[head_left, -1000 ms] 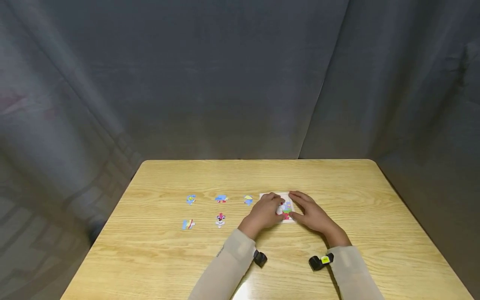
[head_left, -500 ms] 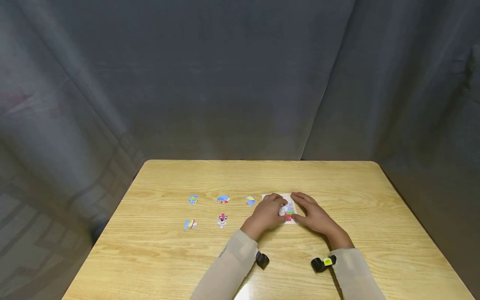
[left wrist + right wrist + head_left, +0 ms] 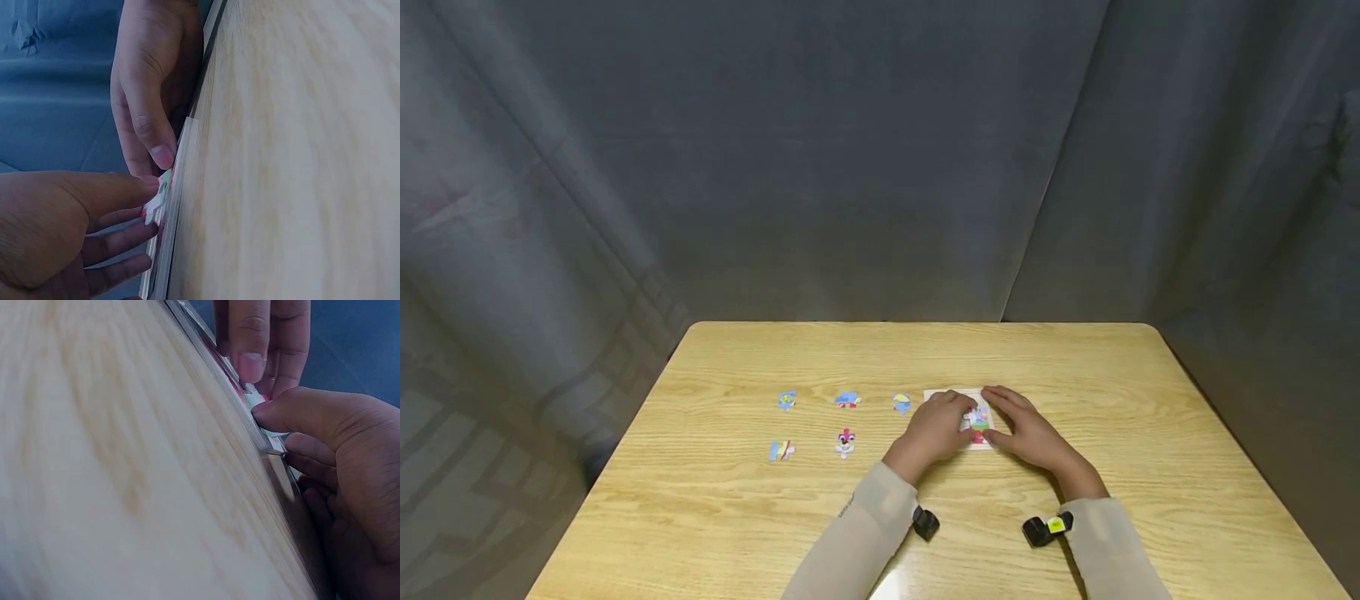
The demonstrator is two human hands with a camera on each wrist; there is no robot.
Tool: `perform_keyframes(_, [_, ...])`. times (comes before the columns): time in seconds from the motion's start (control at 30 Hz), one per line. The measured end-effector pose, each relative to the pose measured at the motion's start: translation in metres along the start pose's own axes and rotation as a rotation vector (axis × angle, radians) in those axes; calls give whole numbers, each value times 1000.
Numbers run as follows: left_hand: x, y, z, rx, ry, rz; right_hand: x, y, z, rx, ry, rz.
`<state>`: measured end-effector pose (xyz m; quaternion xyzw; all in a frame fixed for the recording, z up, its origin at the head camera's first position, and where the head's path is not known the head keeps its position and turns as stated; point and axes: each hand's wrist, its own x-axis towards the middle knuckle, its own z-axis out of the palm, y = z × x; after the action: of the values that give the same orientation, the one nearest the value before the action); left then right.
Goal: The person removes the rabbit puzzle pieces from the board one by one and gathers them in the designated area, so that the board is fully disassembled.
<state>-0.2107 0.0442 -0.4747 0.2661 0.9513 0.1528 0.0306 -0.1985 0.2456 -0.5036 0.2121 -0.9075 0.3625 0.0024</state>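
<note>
In the head view, a jigsaw tray (image 3: 930,393) with a pale frame lies on the table, its colourful picture partly filled in and its left part covered by my left hand (image 3: 936,429). That hand pinches a small puzzle piece (image 3: 152,209), white with some red, between thumb and fingers; the left wrist view shows it tilted close over the tray. My right hand (image 3: 1028,429) grips the tray's right side. In the right wrist view its thumb (image 3: 269,415) presses on the near edge, with the other fingers beyond the corner.
Several loose puzzle pieces lie left of the tray: a blue and yellow one (image 3: 901,403), a blue and red one (image 3: 847,400), a blue one (image 3: 786,400), a striped one (image 3: 781,451) and an animal face (image 3: 846,443). Grey curtains (image 3: 880,167) hang behind the wooden table (image 3: 700,517).
The head view has shifted slightly. My left hand and the pinched piece have edged a little to the right over the tray; my right hand keeps its hold, and the loose pieces have stayed put.
</note>
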Motion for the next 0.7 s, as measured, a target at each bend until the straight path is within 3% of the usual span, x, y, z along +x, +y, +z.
perform_keyframes(0.13, [3,0,0,-29,16,5,0,1,-1,-13,10,-9])
perform_keyframes(0.43, [5,-5,1,-218,42,-21,-1,0,-1,-4,12,-19])
perform_keyframes(0.7, [7,-10,4,-234,69,-2,1,2,2,-4,7,-3])
